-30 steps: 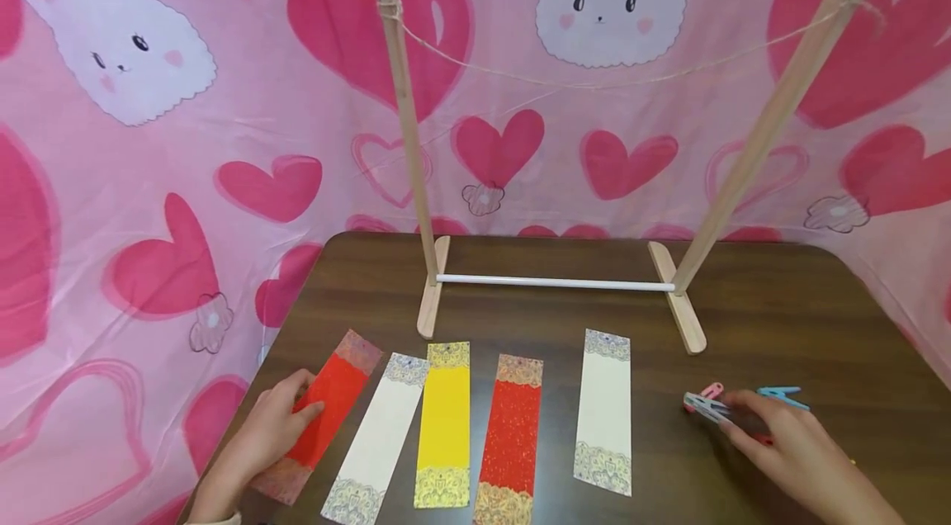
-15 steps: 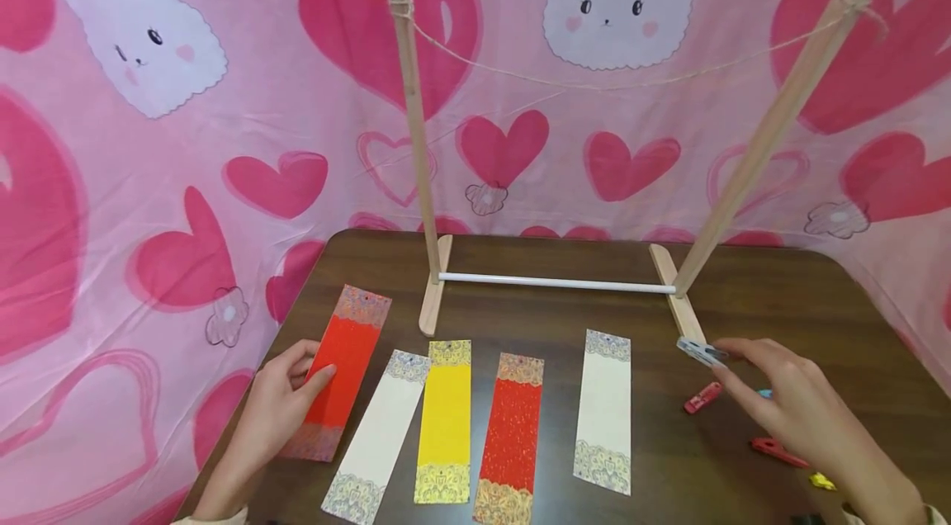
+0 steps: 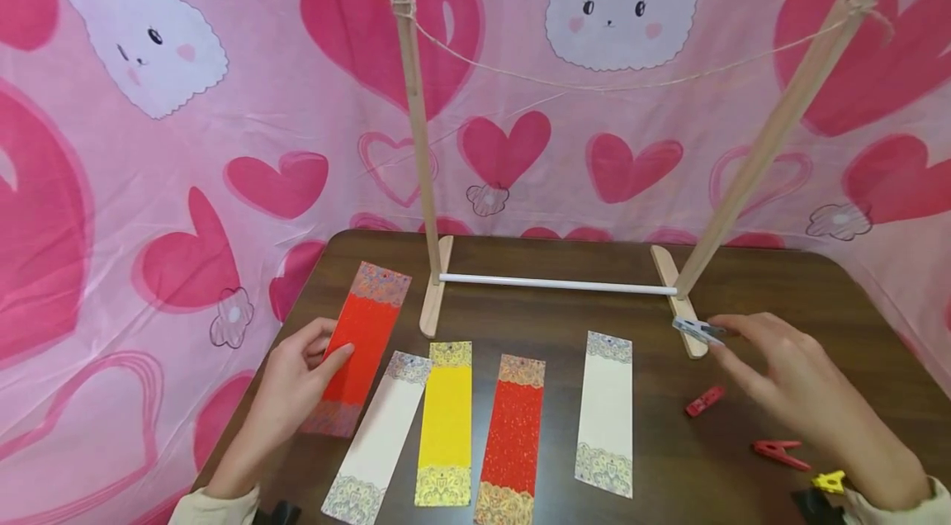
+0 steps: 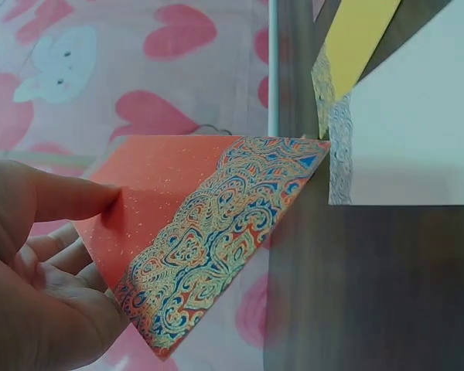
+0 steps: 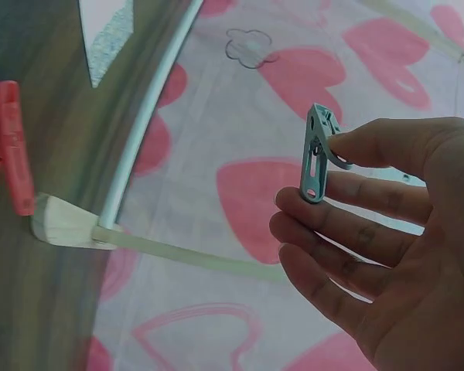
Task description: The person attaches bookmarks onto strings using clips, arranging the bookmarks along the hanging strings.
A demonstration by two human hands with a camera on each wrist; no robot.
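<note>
My left hand (image 3: 297, 380) pinches a red paper bookmark (image 3: 364, 335) by its left edge, thumb on the front and fingers behind. The bookmark is tilted, with patterned lace-like bands at both ends; in the left wrist view one band (image 4: 209, 239) shows close up. My right hand (image 3: 795, 385) holds a grey-blue clothespin (image 3: 697, 330) between thumb and fingers, above the right foot of a wooden stand (image 3: 765, 153). In the right wrist view the clothespin (image 5: 317, 154) is pinched by its handle end. A thin string (image 3: 579, 86) sags between the stand's two posts.
On the brown table (image 3: 550, 319) lie a white bookmark (image 3: 379, 434), a yellow bookmark (image 3: 446, 418), a speckled red bookmark (image 3: 511, 434) and another white bookmark (image 3: 605, 409). Near my right hand are a dark red clothespin (image 3: 704, 401), a red clothespin (image 3: 780, 452) and a yellow clothespin (image 3: 828, 481).
My left hand has lifted the red bookmark and moved it up and to the right. My right hand has raised the grey-blue clothespin away from the other clothespins.
</note>
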